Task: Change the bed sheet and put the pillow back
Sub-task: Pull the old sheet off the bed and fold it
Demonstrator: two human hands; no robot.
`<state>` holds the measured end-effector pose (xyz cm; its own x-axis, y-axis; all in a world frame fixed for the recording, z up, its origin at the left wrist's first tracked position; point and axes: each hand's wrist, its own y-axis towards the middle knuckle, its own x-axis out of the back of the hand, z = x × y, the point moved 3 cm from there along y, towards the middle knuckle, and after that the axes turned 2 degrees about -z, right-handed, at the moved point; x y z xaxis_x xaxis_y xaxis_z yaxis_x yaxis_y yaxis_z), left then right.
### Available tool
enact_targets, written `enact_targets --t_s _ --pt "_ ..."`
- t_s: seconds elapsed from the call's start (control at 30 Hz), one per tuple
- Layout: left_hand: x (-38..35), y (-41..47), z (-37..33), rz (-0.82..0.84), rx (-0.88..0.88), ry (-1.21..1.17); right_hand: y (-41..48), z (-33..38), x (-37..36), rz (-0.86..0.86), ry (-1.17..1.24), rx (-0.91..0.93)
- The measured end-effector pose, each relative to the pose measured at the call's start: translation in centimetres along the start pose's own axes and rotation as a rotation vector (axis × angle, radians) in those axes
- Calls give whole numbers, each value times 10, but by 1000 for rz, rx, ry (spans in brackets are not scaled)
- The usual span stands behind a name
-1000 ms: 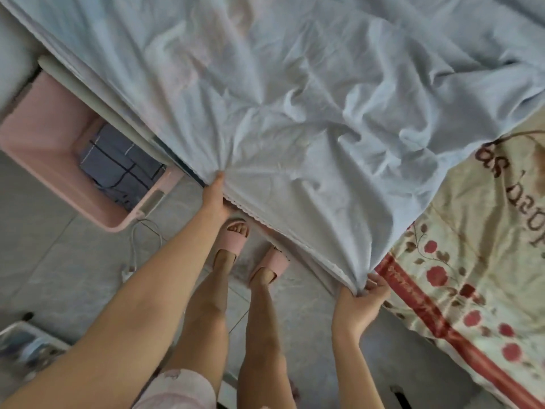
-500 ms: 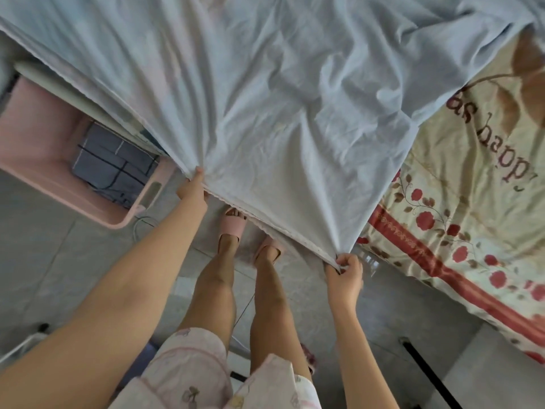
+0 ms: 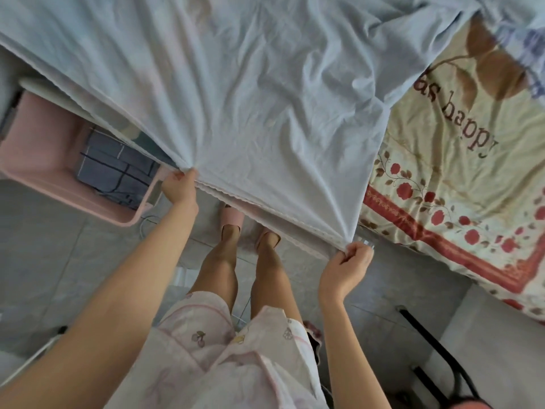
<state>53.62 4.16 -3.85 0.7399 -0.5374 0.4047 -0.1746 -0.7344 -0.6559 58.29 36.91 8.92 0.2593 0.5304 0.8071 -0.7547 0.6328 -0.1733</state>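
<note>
Left hand (image 3: 180, 188), right hand (image 3: 345, 262): fingers (image 3: 351, 252) clamped on sheet (image 3: 265, 113) hem, now wider apart, hem taut. More quilt (image 3: 460, 184) shows, possibly camera shift. Sheet not yet spread.

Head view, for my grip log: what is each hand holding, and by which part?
Both grip the pale blue sheet by its near edge: left hand mid-edge, right hand at its corner.

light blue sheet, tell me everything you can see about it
The light blue sheet is thin, soft-looking cloth, heavily creased, with a narrow scalloped trim along its near edge. It is spread wide across the top of the view and leaves the flowered cover bare on the right. The left hand and right hand each pinch that near edge and hold it up. Tight folds fan out from both grips.
</note>
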Motion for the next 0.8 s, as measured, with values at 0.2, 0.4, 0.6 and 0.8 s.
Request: enact_targets --t_s 0.2,0.4,0.6,0.8 --pt "48 -5 -22 1 26 165 -19 -5 11 366 -219 -186" --pt "69 -18 -45 75 -25 145 -32 4 38 525 -168 27" --pt "69 -44 -71 55 -114 2 -32 31 77 75 -60 151" --pt "72 -89 -72 61 -64 86 -20 46 89 47 172 -360"
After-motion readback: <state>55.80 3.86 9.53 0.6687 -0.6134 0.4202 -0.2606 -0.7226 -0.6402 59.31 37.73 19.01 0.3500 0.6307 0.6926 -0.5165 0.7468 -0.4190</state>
